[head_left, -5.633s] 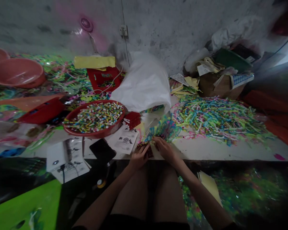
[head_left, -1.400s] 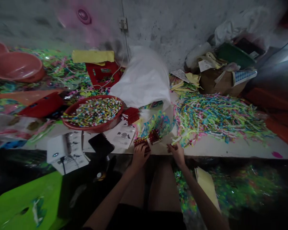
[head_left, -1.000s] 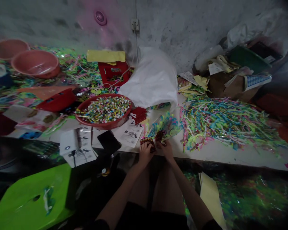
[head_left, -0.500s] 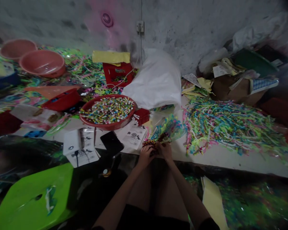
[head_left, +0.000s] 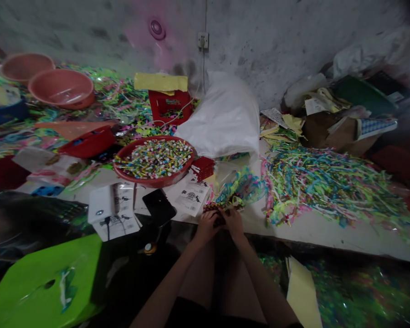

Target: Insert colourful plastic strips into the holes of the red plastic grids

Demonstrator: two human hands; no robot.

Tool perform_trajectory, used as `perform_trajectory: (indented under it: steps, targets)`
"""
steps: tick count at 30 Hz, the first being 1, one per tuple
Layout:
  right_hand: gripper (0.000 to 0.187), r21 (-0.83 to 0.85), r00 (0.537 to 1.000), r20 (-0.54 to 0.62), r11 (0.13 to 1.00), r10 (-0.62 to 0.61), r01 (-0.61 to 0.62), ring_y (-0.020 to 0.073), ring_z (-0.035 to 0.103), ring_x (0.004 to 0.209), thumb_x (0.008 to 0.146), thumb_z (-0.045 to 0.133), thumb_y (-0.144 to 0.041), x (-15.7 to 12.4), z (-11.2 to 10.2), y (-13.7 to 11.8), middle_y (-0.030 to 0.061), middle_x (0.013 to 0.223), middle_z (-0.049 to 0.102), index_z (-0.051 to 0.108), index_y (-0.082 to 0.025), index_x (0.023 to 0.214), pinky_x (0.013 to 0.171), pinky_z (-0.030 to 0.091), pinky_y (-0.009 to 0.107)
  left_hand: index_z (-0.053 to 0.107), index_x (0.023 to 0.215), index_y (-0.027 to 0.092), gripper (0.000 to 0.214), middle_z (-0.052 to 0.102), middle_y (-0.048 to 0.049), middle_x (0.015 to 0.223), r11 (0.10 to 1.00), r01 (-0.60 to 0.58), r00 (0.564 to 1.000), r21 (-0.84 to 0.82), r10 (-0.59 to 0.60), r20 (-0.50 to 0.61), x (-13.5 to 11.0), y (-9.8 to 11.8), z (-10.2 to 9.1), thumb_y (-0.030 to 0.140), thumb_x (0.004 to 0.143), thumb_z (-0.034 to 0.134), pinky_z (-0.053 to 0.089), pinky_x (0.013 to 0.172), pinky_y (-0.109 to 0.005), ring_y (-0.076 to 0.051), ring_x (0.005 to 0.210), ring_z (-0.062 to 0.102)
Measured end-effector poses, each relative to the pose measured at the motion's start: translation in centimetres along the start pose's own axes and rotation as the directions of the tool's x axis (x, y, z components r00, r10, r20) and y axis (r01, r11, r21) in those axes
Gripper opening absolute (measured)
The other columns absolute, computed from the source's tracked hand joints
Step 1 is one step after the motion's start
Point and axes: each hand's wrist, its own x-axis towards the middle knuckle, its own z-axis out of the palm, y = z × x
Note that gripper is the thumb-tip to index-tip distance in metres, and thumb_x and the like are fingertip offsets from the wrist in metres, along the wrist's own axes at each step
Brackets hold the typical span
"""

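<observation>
My left hand (head_left: 206, 224) and my right hand (head_left: 233, 222) are pressed together at the table's near edge, both closed on a small dark red packet (head_left: 217, 212) with coloured bits showing at its top. A clear bag of blue, green and pink strips (head_left: 241, 191) lies on the table just beyond the hands. The fingers partly hide the packet.
A red basin of small coloured pieces (head_left: 152, 159), a black phone (head_left: 159, 206) and printed sheets (head_left: 112, 210) lie left of the hands. A white plastic bag (head_left: 222, 118) stands behind. A heap of bright strips (head_left: 324, 182) spreads right. A green stool (head_left: 41, 282) stands below left.
My right hand had reached out to the right near the strip heap, then came back to the left hand. Both hands now close together on the red packet. The camera has shifted slightly.
</observation>
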Motion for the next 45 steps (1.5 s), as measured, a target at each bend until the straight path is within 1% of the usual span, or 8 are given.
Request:
perform_trajectory:
  steps: [4,10,16,21,32,36,40,45]
  targets:
    - [0.031,-0.016,1.000,0.025,1.000,0.017,-0.017,0.0224,0.066,0.081,0.082,0.055,-0.046,0.2,-0.3,-0.6,0.0107,0.086,0.070,0.065,-0.017,0.086,0.072,0.046,0.030,0.062,0.098,0.021,0.027,0.059,-0.0068,0.118,1.000,0.002,1.000,0.000,-0.002,0.030,0.1,0.2,-0.3,0.024,0.071,0.069,0.039,0.092,-0.040,-0.026,0.109,0.052]
    - [0.030,0.044,0.998,0.013,0.997,0.069,-0.070,0.0216,0.066,0.080,0.084,0.052,-0.046,-0.2,-0.6,-0.8,0.0084,0.085,0.070,0.066,-0.019,0.087,0.068,0.045,0.028,0.063,0.098,0.022,0.028,0.058,-0.0058,0.120,1.000,0.013,1.000,-0.011,-0.013,0.009,-0.1,0.3,-0.1,0.019,0.071,0.068,0.037,0.095,-0.041,-0.025,0.111,0.051]
    - [0.029,-0.015,0.990,0.050,0.991,0.135,-0.134,0.0229,0.066,0.081,0.083,0.056,-0.042,-0.1,-1.1,-1.5,0.0120,0.087,0.071,0.066,-0.016,0.088,0.069,0.045,0.028,0.063,0.096,0.023,0.026,0.059,-0.0056,0.120,1.000,0.018,1.000,-0.011,-0.018,-0.001,-0.2,0.3,0.1,0.019,0.071,0.068,0.037,0.094,-0.041,-0.025,0.111,0.051]
    - [0.029,0.024,0.983,0.057,0.984,0.173,-0.175,0.0213,0.066,0.079,0.084,0.054,-0.040,0.1,-1.6,-1.7,0.0105,0.084,0.071,0.066,-0.015,0.089,0.066,0.044,0.026,0.063,0.097,0.023,0.025,0.060,-0.0059,0.119,1.000,0.003,1.000,-0.025,-0.003,-0.004,-0.1,0.1,0.1,0.020,0.072,0.068,0.037,0.094,-0.041,-0.025,0.111,0.052]
    - [0.027,-0.132,0.994,0.069,0.988,0.085,-0.075,0.0223,0.067,0.073,0.083,0.054,-0.044,0.8,-0.5,-1.9,0.0088,0.079,0.071,0.066,-0.020,0.084,0.061,0.043,0.027,0.063,0.096,0.023,0.024,0.060,-0.0061,0.118,1.000,0.015,1.000,0.013,-0.015,0.013,-0.2,0.2,-0.1,0.024,0.073,0.068,0.039,0.094,-0.042,-0.025,0.110,0.053]
    - [0.024,-0.047,0.995,0.070,0.996,0.075,-0.072,0.0215,0.067,0.074,0.083,0.055,-0.042,1.1,-0.5,-2.0,0.0074,0.079,0.071,0.065,-0.021,0.084,0.064,0.044,0.027,0.063,0.096,0.023,0.024,0.060,-0.0060,0.118,1.000,-0.001,1.000,0.029,0.000,0.021,0.0,0.1,-0.4,0.024,0.073,0.068,0.040,0.093,-0.042,-0.026,0.109,0.054]
    - [0.022,0.159,0.993,0.119,0.986,0.024,-0.043,0.0205,0.065,0.085,0.082,0.057,-0.037,0.4,-1.2,-1.0,0.0072,0.091,0.070,0.063,-0.020,0.094,0.073,0.047,0.028,0.063,0.097,0.024,0.024,0.060,-0.0057,0.119,0.998,-0.052,0.999,0.030,0.052,-0.008,0.0,-0.3,-0.4,0.023,0.073,0.066,0.041,0.094,-0.042,-0.026,0.110,0.054]
    - [0.029,0.382,0.995,0.091,0.921,0.052,-0.083,0.0179,0.064,0.078,0.081,0.055,-0.039,-2.1,-2.8,1.2,0.0071,0.094,0.068,0.060,-0.017,0.100,0.071,0.050,0.030,0.053,0.116,0.023,0.044,0.061,-0.0078,0.118,0.998,-0.069,0.995,-0.009,0.068,-0.070,0.1,-0.9,0.5,0.023,0.074,0.063,0.042,0.095,-0.041,-0.025,0.112,0.054]
